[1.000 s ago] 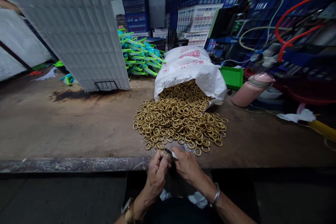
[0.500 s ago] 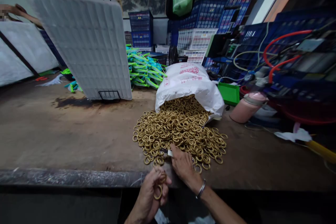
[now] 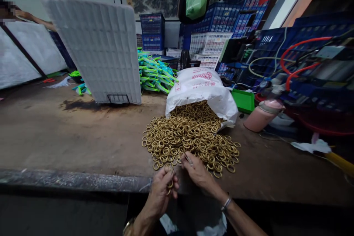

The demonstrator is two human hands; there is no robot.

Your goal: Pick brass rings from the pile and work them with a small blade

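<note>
A big pile of gold-coloured metal rings [image 3: 190,136] spills from the mouth of a white woven sack [image 3: 199,81] onto the table. At the table's front edge my left hand [image 3: 162,186] is closed, with a gold ring [image 3: 170,184] showing between its fingers; how many it holds is hidden. My right hand [image 3: 197,171] is at the near side of the pile, fingers pinched around a small, thin, pale tool [image 3: 188,159]. Most of that tool is covered by the fingers, so its kind cannot be made out.
A white padded panel [image 3: 96,51] stands on the brown table [image 3: 83,140] at the left, beside bundled green and blue pieces [image 3: 156,72]. To the right are a green tray [image 3: 242,100] and a pink bottle [image 3: 262,116]. Another person's arm [image 3: 35,17] shows far left.
My right hand has drawn the tool back and turned it, away from the rings. The left hand has risen slightly toward the table edge, still holding rings. The view has shifted a little.
</note>
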